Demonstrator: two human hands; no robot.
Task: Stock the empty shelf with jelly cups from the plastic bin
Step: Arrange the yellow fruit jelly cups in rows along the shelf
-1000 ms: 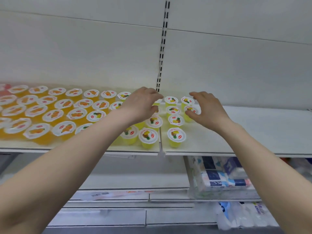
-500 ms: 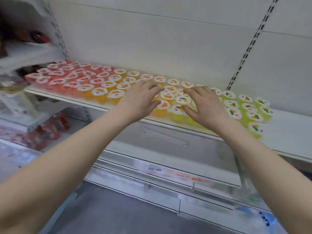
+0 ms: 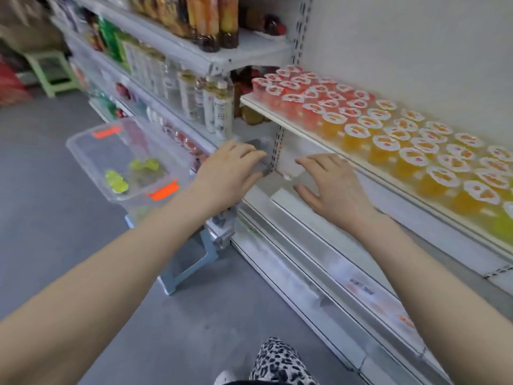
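Note:
A clear plastic bin (image 3: pixel 83 140) with orange clips stands at the left on a blue stool, holding a few green jelly cups (image 3: pixel 116 180). The shelf (image 3: pixel 277 118) on the right carries rows of red jelly cups (image 3: pixel 291 90) and orange jelly cups (image 3: pixel 388 145), with green ones at the far right edge. My left hand (image 3: pixel 230 173) and my right hand (image 3: pixel 330 184) hover empty below the shelf's front edge, fingers relaxed, between shelf and bin.
A blue step stool (image 3: pixel 191 257) supports the bin. Bottles (image 3: pixel 216 112) fill the neighbouring shelves at left, and taller bottles (image 3: pixel 211 20) stand above. A green stool (image 3: pixel 52 73) sits far back. Lower shelf rails (image 3: pixel 319 273) run along the right. My patterned trouser leg (image 3: pixel 277 362) shows below.
Both hands left the cups on the shelf and dropped empty below it. My view swung left, bringing the bin and the neighbouring shelves into sight.

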